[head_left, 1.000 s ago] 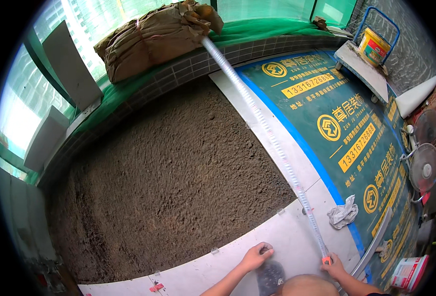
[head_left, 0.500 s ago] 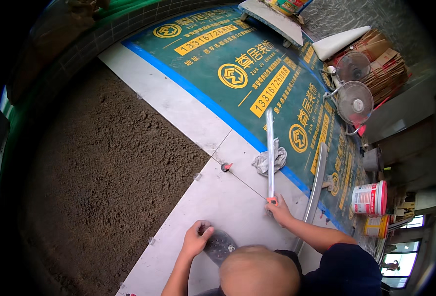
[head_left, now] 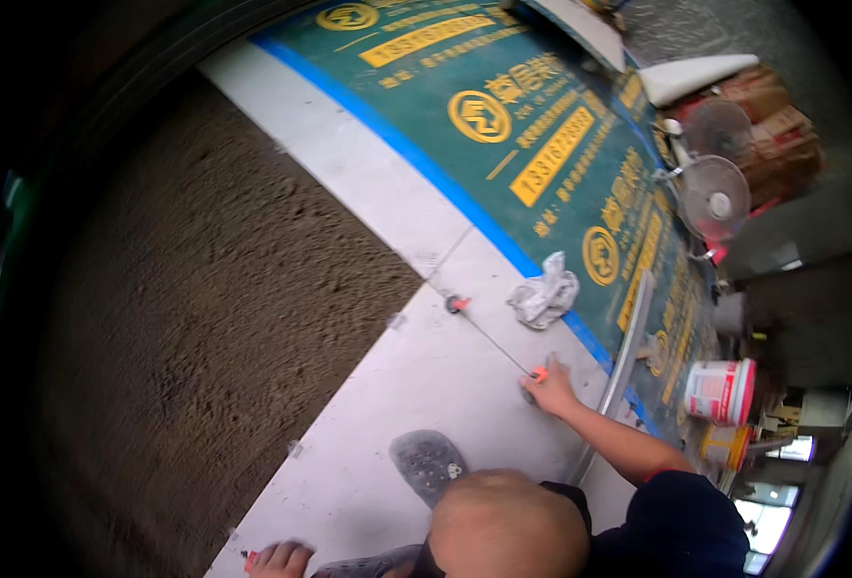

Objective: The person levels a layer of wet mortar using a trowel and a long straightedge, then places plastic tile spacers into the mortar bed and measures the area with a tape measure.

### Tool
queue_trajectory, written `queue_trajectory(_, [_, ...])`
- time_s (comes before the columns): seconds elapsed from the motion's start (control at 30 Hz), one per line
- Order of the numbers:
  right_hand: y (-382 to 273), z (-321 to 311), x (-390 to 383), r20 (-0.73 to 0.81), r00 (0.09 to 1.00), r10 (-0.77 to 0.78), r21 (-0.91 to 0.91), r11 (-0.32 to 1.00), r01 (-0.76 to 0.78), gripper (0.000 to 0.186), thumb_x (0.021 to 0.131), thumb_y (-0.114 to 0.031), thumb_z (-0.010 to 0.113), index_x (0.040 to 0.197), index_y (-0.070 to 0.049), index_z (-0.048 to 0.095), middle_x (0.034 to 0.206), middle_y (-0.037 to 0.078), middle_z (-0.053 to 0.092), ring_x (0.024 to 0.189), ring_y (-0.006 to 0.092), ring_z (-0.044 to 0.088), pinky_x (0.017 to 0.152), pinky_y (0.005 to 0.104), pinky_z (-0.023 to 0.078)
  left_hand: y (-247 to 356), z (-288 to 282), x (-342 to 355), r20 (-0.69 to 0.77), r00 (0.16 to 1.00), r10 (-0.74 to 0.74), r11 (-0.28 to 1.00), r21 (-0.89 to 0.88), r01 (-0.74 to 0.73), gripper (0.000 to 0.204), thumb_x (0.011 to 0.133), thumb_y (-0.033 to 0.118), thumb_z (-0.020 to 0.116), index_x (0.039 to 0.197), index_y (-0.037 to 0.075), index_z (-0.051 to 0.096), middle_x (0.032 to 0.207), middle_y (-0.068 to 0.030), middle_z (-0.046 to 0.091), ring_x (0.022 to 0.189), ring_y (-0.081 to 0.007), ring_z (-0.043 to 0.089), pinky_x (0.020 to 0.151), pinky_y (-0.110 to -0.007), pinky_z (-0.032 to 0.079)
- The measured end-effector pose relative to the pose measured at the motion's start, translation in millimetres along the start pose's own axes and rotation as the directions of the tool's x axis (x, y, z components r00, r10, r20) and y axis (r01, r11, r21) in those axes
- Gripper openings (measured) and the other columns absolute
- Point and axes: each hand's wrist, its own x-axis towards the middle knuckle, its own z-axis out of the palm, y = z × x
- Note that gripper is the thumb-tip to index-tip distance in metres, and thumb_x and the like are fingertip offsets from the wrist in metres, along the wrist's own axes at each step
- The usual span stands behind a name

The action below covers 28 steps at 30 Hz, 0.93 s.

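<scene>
On the right, my right hand [head_left: 551, 387] is closed around a small orange-and-dark tape measure [head_left: 538, 375], held low over a joint in the pale tiles [head_left: 378, 385]. No blade shows coming out of it. At the lower edge of the picture, my left hand [head_left: 283, 559] is blurred and partly cut off. It is beside a small red piece [head_left: 251, 560] at the tile edge; whether the fingers grip it is not visible. A red-and-black tile-levelling clip [head_left: 457, 304] stands on the joint, near the tile corner.
Rough brown mortar [head_left: 224, 289] lies left of the tiles. Crumpled plastic [head_left: 545, 292] rests by the blue tape [head_left: 426, 183] edging a green floor sheet [head_left: 561, 231]. A long metal straightedge [head_left: 628, 347], a fan [head_left: 715, 200] and a white bucket [head_left: 720, 392] are at right.
The silver blade that stretched away from my right hand has gone from view. My left hand has moved from beside the shoe down and left to the tile edge. The view has shifted slightly.
</scene>
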Motion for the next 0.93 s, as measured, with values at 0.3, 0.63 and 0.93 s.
queue_trajectory(0.3, [-46.8, 50.3, -60.1, 0.661, 0.698, -0.275, -0.078, 0.9, 0.429, 0.041, 0.087, -0.027, 0.073, 0.111, 0.006, 0.064, 0.093, 0.018, 0.067, 0.098, 0.0372, 0.063, 0.099, 0.0459, 0.046, 77.3, -41.6, -220.7, -0.419, 0.406, -0.812, 0.538, -0.271, 0.798, 0.014, 0.092, 0.01, 0.066, 0.103, 0.002, 0.07, 0.108, -0.0172, 0.07, 0.1, -0.0366, 0.067, 0.086, -0.041, 0.054])
queue_trajectory(0.63, [-107.8, 144.4, -134.9, 0.679, 0.672, -0.296, 0.063, 0.935, 0.348, 0.04, 0.088, -0.03, 0.074, 0.107, 0.004, 0.068, 0.098, 0.019, 0.071, 0.096, 0.0333, 0.068, 0.092, 0.0446, 0.052, 78.3, -4.2, -287.2, -0.507, 0.447, -0.737, 0.662, -0.408, 0.628, 0.009, 0.077, 0.005, 0.073, 0.08, 0.005, 0.065, 0.085, -0.0132, 0.068, 0.079, -0.0335, 0.067, 0.071, -0.043, 0.054])
queue_trajectory(0.93, [-118.9, 99.3, -113.3, 0.591, 0.793, -0.152, -0.356, 0.832, 0.425, 0.041, 0.084, -0.035, 0.075, 0.101, 0.002, 0.073, 0.102, 0.024, 0.074, 0.095, 0.0375, 0.071, 0.087, 0.045, 0.056, 138.6, -57.3, -301.5, -0.372, 0.783, -0.499, 0.812, -0.516, 0.272, 0.01, 0.08, 0.009, 0.071, 0.076, 0.005, 0.063, 0.078, -0.0147, 0.062, 0.073, -0.0345, 0.061, 0.066, -0.041, 0.05])
